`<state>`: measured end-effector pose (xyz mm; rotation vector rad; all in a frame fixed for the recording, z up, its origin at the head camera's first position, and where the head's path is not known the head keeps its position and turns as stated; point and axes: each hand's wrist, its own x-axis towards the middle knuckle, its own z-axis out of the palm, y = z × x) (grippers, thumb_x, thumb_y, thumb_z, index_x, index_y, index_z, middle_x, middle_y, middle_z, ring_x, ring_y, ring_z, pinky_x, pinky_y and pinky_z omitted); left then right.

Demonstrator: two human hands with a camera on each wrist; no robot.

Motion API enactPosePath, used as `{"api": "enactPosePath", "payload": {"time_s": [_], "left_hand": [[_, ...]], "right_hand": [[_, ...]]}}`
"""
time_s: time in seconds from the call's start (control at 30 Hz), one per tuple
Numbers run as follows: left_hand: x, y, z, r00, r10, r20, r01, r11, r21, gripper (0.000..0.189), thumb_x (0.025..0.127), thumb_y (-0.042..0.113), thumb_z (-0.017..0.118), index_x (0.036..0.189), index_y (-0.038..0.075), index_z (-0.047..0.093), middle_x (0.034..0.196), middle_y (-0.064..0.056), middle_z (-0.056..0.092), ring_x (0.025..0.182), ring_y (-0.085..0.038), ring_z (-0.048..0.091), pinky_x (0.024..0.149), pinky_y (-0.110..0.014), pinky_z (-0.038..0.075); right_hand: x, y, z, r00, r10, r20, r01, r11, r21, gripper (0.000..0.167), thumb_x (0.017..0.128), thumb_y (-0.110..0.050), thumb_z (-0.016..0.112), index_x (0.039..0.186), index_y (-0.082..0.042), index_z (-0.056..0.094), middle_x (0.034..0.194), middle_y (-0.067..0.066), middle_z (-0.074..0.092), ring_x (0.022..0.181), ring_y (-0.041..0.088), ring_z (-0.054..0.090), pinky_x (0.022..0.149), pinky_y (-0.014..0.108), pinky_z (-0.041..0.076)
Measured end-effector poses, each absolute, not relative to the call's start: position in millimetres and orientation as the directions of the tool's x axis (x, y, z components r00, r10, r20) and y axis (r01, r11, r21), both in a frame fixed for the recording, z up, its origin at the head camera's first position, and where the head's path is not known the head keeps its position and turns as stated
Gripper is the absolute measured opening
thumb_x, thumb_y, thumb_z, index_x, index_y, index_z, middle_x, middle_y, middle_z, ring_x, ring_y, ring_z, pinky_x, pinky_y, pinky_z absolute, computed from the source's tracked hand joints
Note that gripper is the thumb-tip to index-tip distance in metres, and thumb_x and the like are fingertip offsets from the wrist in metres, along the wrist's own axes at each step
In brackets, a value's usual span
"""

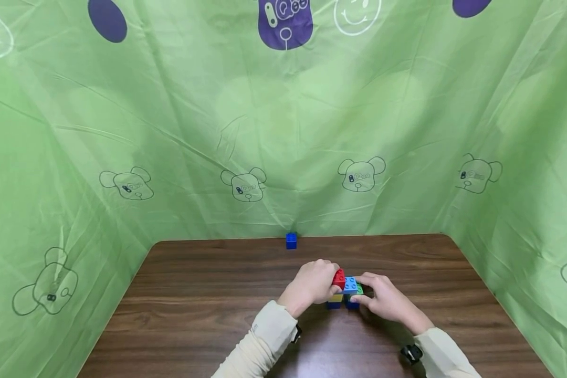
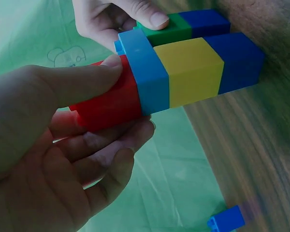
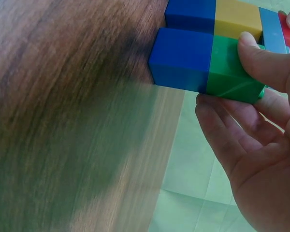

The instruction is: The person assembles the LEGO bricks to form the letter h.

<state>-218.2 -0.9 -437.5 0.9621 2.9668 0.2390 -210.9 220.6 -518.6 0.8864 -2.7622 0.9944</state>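
My left hand [image 1: 312,281] pinches a red building brick [image 2: 108,99] between thumb and fingers. That brick sits on one end of a light blue brick [image 2: 150,75], with a yellow brick [image 2: 191,72] and a dark blue brick [image 2: 241,63] stacked below. Beside this column, my right hand [image 1: 385,299] grips a green brick [image 3: 232,67], thumb on one face and fingers on the opposite side. Under the green brick is another dark blue brick [image 3: 181,60]. The light blue brick reaches across toward the green one. Both columns stand upright on the table.
A single blue brick [image 1: 291,241] lies at the far edge of the brown wooden table [image 1: 208,294]. Green cloth [image 1: 302,121] with printed bear faces hangs behind the table and at both sides.
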Motion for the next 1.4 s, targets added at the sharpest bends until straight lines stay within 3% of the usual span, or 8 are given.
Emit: {"api": "enactPosePath", "payload": {"time_s": [0.33, 0.47, 0.6, 0.77, 0.9, 1.1, 1.27, 1.4], "left_hand": [[-217.5, -11.4, -432.0, -0.793, 0.606, -0.058, 0.593, 0.791, 0.153, 0.043, 0.092, 0.054, 0.068, 0.112, 0.016, 0.066, 0.085, 0.006, 0.062, 0.074, -0.009, 0.057, 0.065, -0.027, 0.047], [-227.1, -26.1, -421.9, -0.809, 0.572, -0.133, 0.533, 0.811, 0.24, 0.065, 0.097, 0.067, 0.05, 0.138, 0.018, 0.062, 0.124, 0.0, 0.069, 0.112, -0.016, 0.065, 0.093, -0.036, 0.053], [-251.3, -43.0, -414.9, -0.865, 0.495, -0.084, 0.465, 0.853, 0.238, 0.06, 0.104, 0.057, 0.043, 0.147, 0.016, 0.054, 0.148, -0.008, 0.055, 0.135, -0.027, 0.054, 0.11, -0.046, 0.045], [-287.6, -57.5, -415.0, -0.916, 0.398, 0.054, 0.402, 0.904, 0.144, 0.047, 0.103, 0.037, 0.056, 0.144, 0.013, 0.056, 0.144, -0.01, 0.057, 0.129, -0.033, 0.057, 0.106, -0.049, 0.048], [-310.4, -64.0, -428.2, -0.928, 0.354, 0.119, 0.37, 0.915, 0.161, 0.04, 0.1, 0.028, 0.061, 0.137, 0.013, 0.062, 0.137, -0.011, 0.061, 0.122, -0.035, 0.06, 0.1, -0.049, 0.05], [-330.2, -69.9, -466.3, -0.949, 0.308, 0.065, 0.315, 0.932, 0.18, 0.042, 0.096, 0.02, 0.065, 0.137, 0.012, 0.062, 0.14, -0.01, 0.058, 0.123, -0.035, 0.059, 0.096, -0.048, 0.054], [-338.2, -75.2, -501.7, -0.965, 0.261, -0.025, 0.255, 0.956, 0.143, 0.058, 0.094, 0.02, 0.07, 0.149, 0.015, 0.05, 0.152, -0.008, 0.049, 0.129, -0.037, 0.054, 0.098, -0.052, 0.052], [-343.3, -76.3, -521.1, -0.962, 0.274, -0.005, 0.273, 0.958, 0.087, 0.054, 0.096, 0.023, 0.07, 0.146, 0.017, 0.052, 0.147, -0.005, 0.053, 0.124, -0.035, 0.057, 0.094, -0.05, 0.054]], "right_hand": [[-207.5, 220.0, -522.6, -0.826, -0.505, 0.25, -0.545, 0.602, -0.584, 0.03, 0.091, -0.022, 0.077, 0.118, -0.011, 0.072, 0.098, -0.01, 0.068, 0.085, 0.001, 0.062, 0.073, 0.027, 0.055], [-203.6, 217.9, -522.4, -0.829, -0.503, 0.244, -0.537, 0.599, -0.594, 0.029, 0.092, -0.024, 0.077, 0.118, -0.012, 0.071, 0.098, -0.011, 0.067, 0.086, 0.001, 0.061, 0.073, 0.029, 0.056], [-202.1, 217.7, -520.0, -0.838, -0.489, 0.241, -0.529, 0.618, -0.582, 0.032, 0.091, -0.026, 0.077, 0.118, -0.01, 0.072, 0.097, -0.013, 0.067, 0.086, 0.0, 0.061, 0.076, 0.031, 0.056], [-204.0, 218.5, -517.1, -0.834, -0.49, 0.252, -0.539, 0.63, -0.559, 0.033, 0.09, -0.024, 0.078, 0.118, -0.008, 0.072, 0.096, -0.013, 0.067, 0.085, -0.001, 0.06, 0.076, 0.03, 0.056], [-205.8, 219.2, -516.9, -0.831, -0.497, 0.251, -0.544, 0.629, -0.555, 0.033, 0.09, -0.024, 0.078, 0.118, -0.007, 0.071, 0.097, -0.012, 0.067, 0.086, -0.001, 0.06, 0.077, 0.029, 0.056], [-205.7, 220.6, -518.9, -0.835, -0.499, 0.232, -0.534, 0.629, -0.565, 0.035, 0.091, -0.027, 0.077, 0.119, -0.007, 0.071, 0.098, -0.012, 0.067, 0.088, -0.001, 0.061, 0.078, 0.03, 0.057], [-206.0, 221.1, -518.9, -0.836, -0.499, 0.227, -0.53, 0.629, -0.569, 0.035, 0.091, -0.027, 0.077, 0.119, -0.007, 0.071, 0.098, -0.012, 0.067, 0.088, 0.0, 0.061, 0.078, 0.03, 0.056], [-206.9, 221.5, -518.6, -0.84, -0.493, 0.225, -0.525, 0.64, -0.561, 0.036, 0.091, -0.028, 0.077, 0.119, -0.006, 0.071, 0.099, -0.012, 0.068, 0.089, 0.0, 0.061, 0.078, 0.03, 0.056]]}}
